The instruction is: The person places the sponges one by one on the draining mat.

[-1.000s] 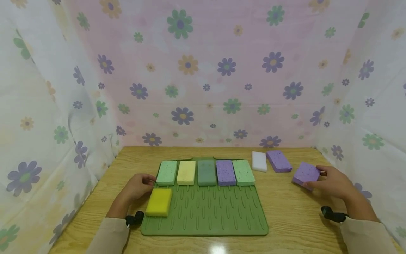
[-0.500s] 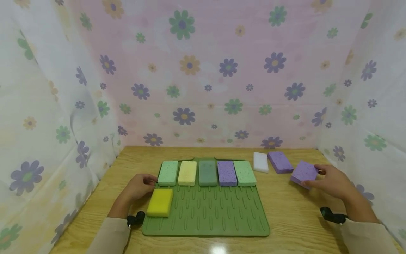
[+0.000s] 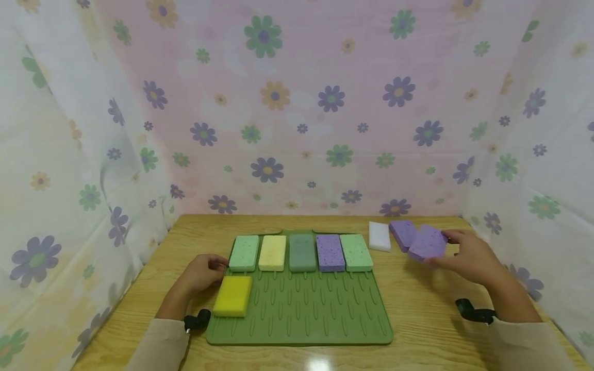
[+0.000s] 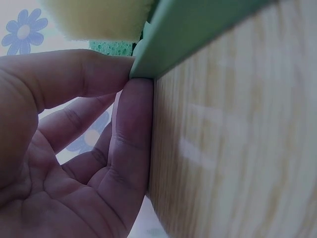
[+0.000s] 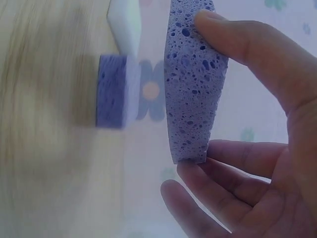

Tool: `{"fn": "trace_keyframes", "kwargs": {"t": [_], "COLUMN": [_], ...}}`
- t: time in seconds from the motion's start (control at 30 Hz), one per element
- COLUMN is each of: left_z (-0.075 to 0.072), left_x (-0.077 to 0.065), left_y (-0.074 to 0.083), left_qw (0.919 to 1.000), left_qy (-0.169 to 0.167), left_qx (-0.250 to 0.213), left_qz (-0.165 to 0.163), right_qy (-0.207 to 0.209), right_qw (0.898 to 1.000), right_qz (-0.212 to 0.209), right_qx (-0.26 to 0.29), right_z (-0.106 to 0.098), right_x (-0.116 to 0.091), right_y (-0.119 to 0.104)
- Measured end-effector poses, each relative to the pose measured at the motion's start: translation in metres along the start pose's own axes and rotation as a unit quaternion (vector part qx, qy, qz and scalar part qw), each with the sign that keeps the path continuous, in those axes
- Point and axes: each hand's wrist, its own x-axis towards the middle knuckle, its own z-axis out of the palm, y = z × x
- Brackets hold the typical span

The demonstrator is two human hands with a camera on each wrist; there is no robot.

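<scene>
I am gripping a purple sponge (image 3: 428, 242) in my right hand (image 3: 473, 257), thumb on one side and fingers on the other, and it is hanging tilted above the desk (image 3: 417, 314), to the right of the mat (image 3: 320, 319). In the head view the sponge is hiding some of my fingertips; in the right wrist view its upper end is running out of the frame. Behind it a second purple sponge (image 3: 401, 233) is lying on the desk, its near right part being covered by the one I am holding; from the wrist the two are showing apart, the lying one blurred. Beside that, a white block (image 3: 379, 237) is resting on the desk, cut off at the top in the right wrist view.

My left hand (image 3: 201, 271) is pinching the left edge of the green mat; its fingertips are hiding from the head camera. A yellow sponge (image 3: 233, 296) is sitting on the mat by that hand, and a row of five blocks (image 3: 302, 252) is lying along the far side.

Compared with half a second ago, my right hand is carrying its sponge farther left and away from me, now overlapping the lying one in view; my left hand is keeping its place.
</scene>
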Motion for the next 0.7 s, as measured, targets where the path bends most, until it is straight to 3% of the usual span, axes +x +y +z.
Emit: {"fn": "trace_keyframes", "kwargs": {"t": [0.37,0.7], "left_z": [0.001,0.001], "left_x": [0.003,0.003], "left_y": [-0.004,-0.005], "left_qw": [1.0,1.0], "left_qy": [0.005,0.003], "left_qx": [-0.003,-0.007], "left_qz": [-0.002,0.003], "right_qy": [0.011,0.015], "right_qw": [0.998,0.996], "right_qz": [-0.046,-0.08], "right_qx": [0.036,0.034], "right_z": [0.013,0.025], "right_x": [0.0,0.002], "right_y": [-0.036,-0.066]}}
